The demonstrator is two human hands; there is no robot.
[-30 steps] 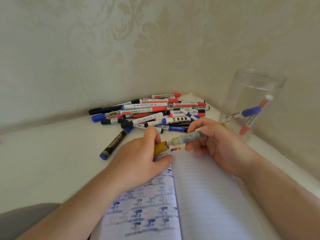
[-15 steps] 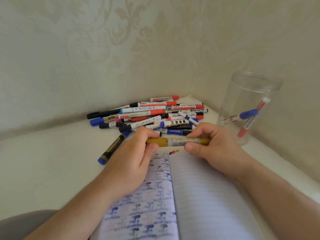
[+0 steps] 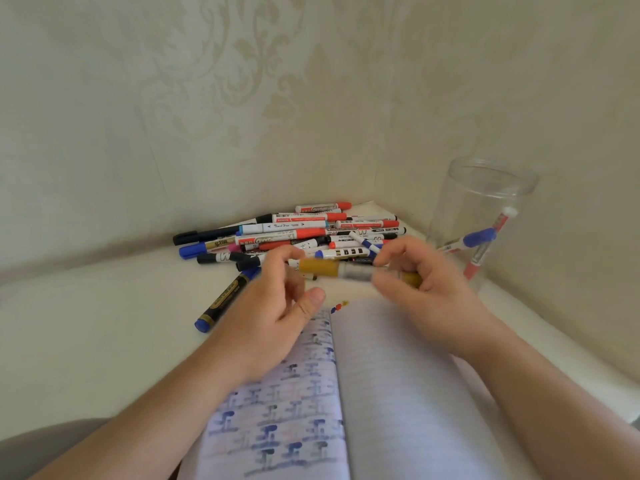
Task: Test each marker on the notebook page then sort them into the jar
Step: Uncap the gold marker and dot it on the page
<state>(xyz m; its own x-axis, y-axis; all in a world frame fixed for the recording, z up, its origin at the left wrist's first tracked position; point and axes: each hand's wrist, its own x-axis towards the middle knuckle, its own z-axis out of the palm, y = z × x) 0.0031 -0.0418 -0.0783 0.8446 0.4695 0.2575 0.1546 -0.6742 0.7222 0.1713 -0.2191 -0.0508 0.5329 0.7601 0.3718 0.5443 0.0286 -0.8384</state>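
Above the open notebook, the right hand grips a capped gold marker held level, the left hand loosely curled just off its cap, before the marker pile and jar holding two.

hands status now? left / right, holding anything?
Left hand: open, fingers loose beside the gold marker's cap end, no grip.
Right hand: curled round the gold marker's barrel, holding it.
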